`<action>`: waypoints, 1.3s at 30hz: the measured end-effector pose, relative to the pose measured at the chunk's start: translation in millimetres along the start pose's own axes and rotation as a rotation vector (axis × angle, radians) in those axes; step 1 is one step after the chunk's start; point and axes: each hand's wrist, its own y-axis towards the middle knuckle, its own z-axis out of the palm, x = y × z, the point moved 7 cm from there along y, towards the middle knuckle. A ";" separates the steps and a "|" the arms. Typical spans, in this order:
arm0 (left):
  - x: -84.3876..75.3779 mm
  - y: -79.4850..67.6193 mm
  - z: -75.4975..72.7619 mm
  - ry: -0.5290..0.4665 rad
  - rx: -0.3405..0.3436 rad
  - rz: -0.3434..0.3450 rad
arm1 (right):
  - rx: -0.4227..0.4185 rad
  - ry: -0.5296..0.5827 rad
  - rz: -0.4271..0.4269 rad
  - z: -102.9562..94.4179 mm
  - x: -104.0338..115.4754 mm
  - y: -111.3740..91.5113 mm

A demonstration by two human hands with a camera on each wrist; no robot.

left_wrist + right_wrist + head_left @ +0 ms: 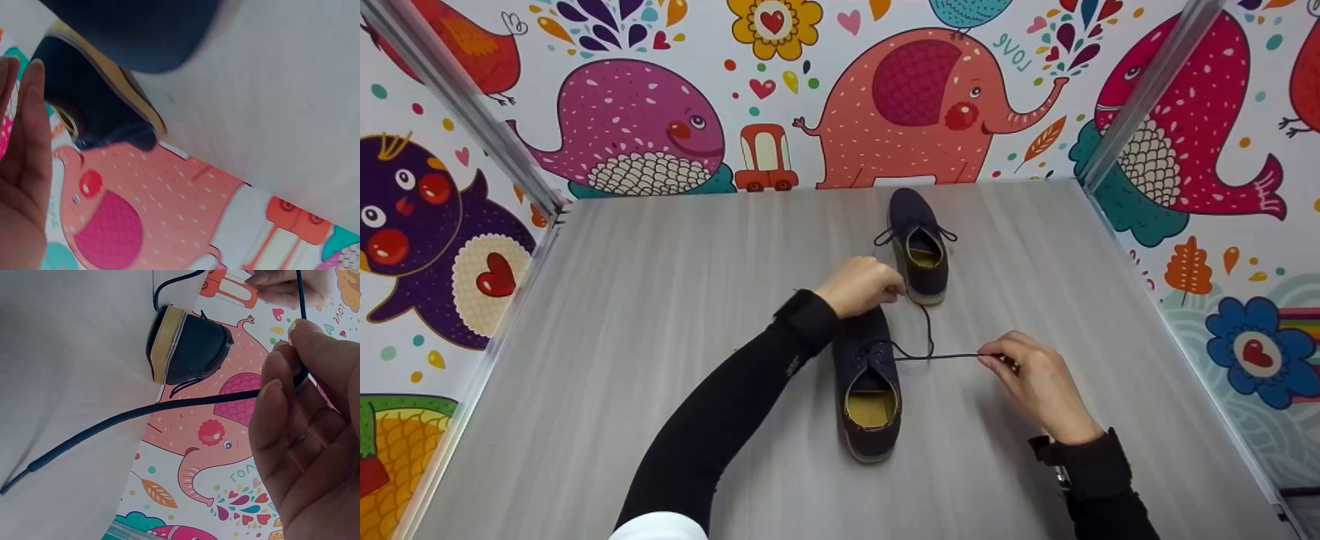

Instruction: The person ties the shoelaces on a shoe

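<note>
A dark navy lace-up shoe lies in the middle of the floor, opening towards me, its yellow insole showing. Its laces are undone. My right hand pinches one shoelace, drawn straight out to the right of the shoe; the lace's loose end sticks out past the fingers in the right wrist view. Over the shoe's toe, my left hand has curled fingers and holds the other lace, which droops in a slack curve. The left fingertips hide that lace's end.
A second navy shoe, its laces tied in a bow, stands just beyond, toe towards the back wall. Printed cartoon panels with metal edge strips enclose the pale wood-grain surface at the back and sides.
</note>
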 end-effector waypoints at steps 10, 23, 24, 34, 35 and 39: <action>33.6 -68.8 -26.2 -0.041 -0.215 -0.089 | 0.007 -0.061 -0.044 -3.1 4.0 8.6; 41.6 -151.9 -27.6 -0.038 -0.393 -0.219 | 0.055 -0.099 -0.262 14.0 29.7 80.9; 40.3 -155.0 -27.3 -0.045 -0.406 -0.222 | 0.070 -0.091 -0.279 20.7 33.3 90.8; 18.3 -162.0 -20.2 -0.044 -0.465 -0.179 | 0.301 -0.097 -0.459 108.0 81.4 163.7; 16.2 -162.1 -19.3 -0.041 -0.468 -0.173 | 0.324 -0.106 -0.480 115.9 86.5 166.8; 9.4 -163.0 -16.4 -0.042 -0.471 -0.156 | 0.455 -0.052 -0.536 144.5 102.2 173.6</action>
